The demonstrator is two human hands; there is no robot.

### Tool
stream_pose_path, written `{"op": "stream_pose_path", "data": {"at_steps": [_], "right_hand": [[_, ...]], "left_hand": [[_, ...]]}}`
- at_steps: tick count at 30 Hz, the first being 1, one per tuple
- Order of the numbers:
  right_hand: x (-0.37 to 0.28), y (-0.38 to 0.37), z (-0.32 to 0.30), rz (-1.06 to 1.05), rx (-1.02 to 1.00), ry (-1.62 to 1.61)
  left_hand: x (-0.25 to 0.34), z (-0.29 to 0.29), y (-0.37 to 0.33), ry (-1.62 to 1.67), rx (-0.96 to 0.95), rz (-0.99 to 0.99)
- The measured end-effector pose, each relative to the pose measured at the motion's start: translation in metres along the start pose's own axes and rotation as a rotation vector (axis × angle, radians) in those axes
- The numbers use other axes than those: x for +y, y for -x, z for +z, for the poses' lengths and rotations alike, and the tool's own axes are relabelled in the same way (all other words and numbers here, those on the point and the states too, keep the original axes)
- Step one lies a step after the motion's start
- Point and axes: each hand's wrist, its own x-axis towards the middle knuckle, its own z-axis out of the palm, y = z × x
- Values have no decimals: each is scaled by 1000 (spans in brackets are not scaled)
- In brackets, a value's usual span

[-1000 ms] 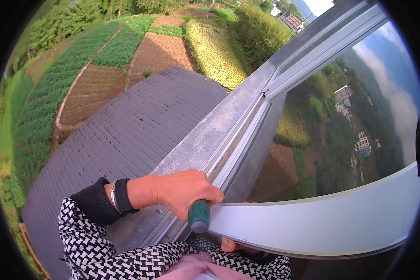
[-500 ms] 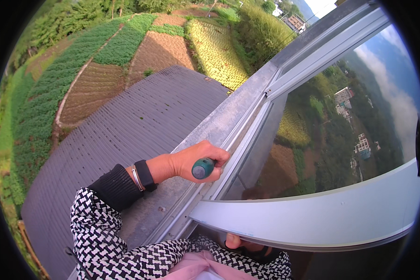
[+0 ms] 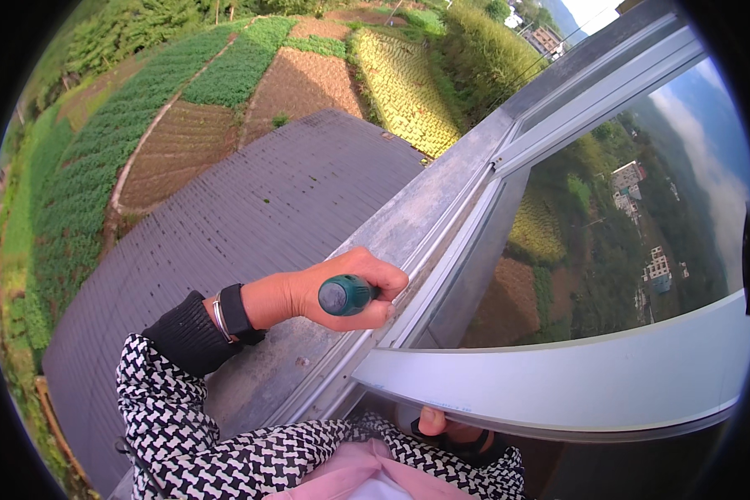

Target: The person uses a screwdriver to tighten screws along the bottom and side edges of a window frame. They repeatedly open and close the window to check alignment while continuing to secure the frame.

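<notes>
My left hand (image 3: 350, 287) is closed around a screwdriver with a dark green handle (image 3: 350, 295). The handle's rounded butt points up toward me, and its shaft and tip are hidden by the hand and cannot be seen. The fist rests close against the track of the white window frame (image 3: 417, 271). My right hand (image 3: 433, 422) is at the lower edge of the open window sash (image 3: 558, 371), with fingertips pressed to it. The rest of that hand is mostly hidden below the sash.
A weathered concrete ledge (image 3: 296, 362) runs along outside the frame. Beyond and below it lies a grey corrugated roof (image 3: 225, 225), then planted fields (image 3: 83, 167). Reflective glass (image 3: 608, 242) fills the sash at right, mirroring hills and buildings.
The whole view has shifted slightly right. Against the frame, the screwdriver's handle has swung a little left and its butt is tilted more that way. My right hand stays at the sash edge.
</notes>
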Motion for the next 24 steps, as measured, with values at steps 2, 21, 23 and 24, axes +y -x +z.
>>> {"op": "stream_pose_path", "data": {"at_steps": [2,21,23,24], "right_hand": [[2,7,1,2,4,5],[-28,-111,-10,88,58,-189],[-30,-118,-10,197,65,-353],[-30,-120,-8,231,82,-425]], "left_hand": [[-3,7,1,-41,-21,-41],[19,33,45,-230,-224,147],[30,34,59,-285,-283,136],[36,33,65,-291,-263,144]]}}
